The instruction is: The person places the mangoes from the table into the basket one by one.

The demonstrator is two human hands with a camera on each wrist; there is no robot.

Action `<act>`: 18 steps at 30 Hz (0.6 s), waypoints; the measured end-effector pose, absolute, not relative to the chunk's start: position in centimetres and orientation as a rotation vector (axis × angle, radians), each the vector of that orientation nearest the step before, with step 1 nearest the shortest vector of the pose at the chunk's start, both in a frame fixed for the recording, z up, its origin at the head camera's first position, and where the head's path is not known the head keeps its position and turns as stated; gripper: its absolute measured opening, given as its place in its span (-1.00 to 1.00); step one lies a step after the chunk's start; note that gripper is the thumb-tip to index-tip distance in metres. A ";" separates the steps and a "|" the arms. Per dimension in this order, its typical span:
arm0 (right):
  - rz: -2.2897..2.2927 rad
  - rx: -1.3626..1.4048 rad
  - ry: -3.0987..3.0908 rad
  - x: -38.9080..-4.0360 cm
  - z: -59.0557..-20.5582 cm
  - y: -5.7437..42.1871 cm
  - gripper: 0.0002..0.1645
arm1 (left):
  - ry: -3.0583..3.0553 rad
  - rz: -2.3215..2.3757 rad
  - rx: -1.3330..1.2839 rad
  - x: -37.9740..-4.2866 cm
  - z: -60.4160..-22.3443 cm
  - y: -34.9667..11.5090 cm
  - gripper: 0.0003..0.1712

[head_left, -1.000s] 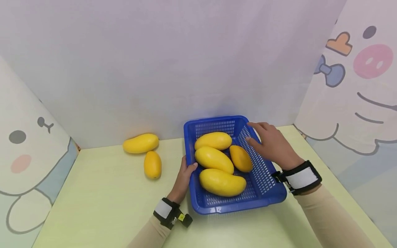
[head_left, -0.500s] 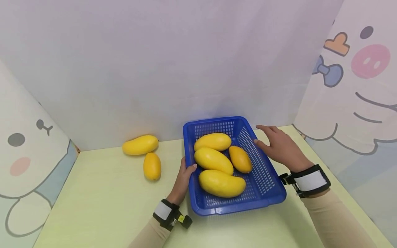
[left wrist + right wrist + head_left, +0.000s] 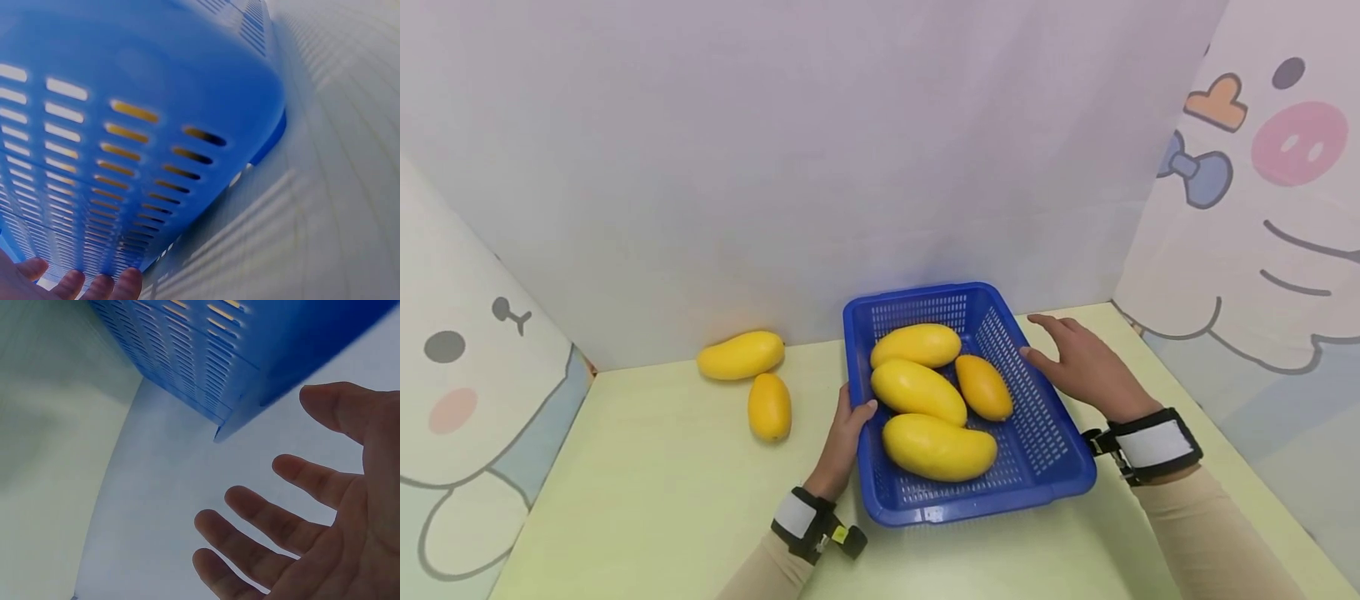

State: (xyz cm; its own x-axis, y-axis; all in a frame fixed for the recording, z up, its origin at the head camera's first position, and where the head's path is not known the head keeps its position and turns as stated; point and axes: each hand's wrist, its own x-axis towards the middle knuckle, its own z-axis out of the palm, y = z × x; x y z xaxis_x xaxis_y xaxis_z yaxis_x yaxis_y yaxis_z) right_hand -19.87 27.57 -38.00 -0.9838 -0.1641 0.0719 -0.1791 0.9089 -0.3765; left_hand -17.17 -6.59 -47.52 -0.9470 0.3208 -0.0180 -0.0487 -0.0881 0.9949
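Note:
A blue slatted plastic basket [image 3: 977, 507] stands on the table, holding several yellow, mango-shaped fruits [image 3: 938, 447], one of them a smaller orange-yellow fruit [image 3: 983, 387]. My left hand [image 3: 842, 437] grips the basket's left side, thumb over the rim and fingers along the outer wall. In the left wrist view its fingertips [image 3: 128, 284] lie at the slotted wall. Just outside the right rim, my right hand [image 3: 1093, 367] is spread and holds nothing, its thumb close to the edge. The right wrist view shows its fingers [image 3: 253, 519] apart, below the basket rim.
Left of the basket, a long yellow fruit [image 3: 741, 356] and a smaller orange-yellow fruit [image 3: 769, 407] lie close together on the pale green table [image 3: 647, 492]. A pale cloth wall [image 3: 760, 167] rises behind, with cartoon-printed panels [image 3: 1247, 250] at both sides.
My right hand has drawn back to the right, from over the basket's right rim to just outside it. The left hand, basket and fruits hold nearly the same places.

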 end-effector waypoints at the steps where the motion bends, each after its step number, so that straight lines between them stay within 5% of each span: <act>1: 0.607 0.266 -3.032 -19.9 -38.1 27.6 -0.21 | 1.930 2.128 0.299 -17.2 -47.5 -6.6 -0.37; 18: 0.750 0.231 -2.979 -19.8 -40.0 28.6 -0.16 | 1.917 2.140 0.278 -17.0 -47.6 -6.6 -0.39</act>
State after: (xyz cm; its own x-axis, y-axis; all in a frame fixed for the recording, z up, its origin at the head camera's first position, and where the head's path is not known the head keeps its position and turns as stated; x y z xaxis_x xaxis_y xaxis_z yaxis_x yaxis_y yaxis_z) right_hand -19.77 28.58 -40.01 -0.9869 -0.1298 0.0958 -0.1597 0.8704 -0.4658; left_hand -17.04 -6.63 -47.62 -0.9495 0.3127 -0.0268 -0.0609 -0.0998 0.9931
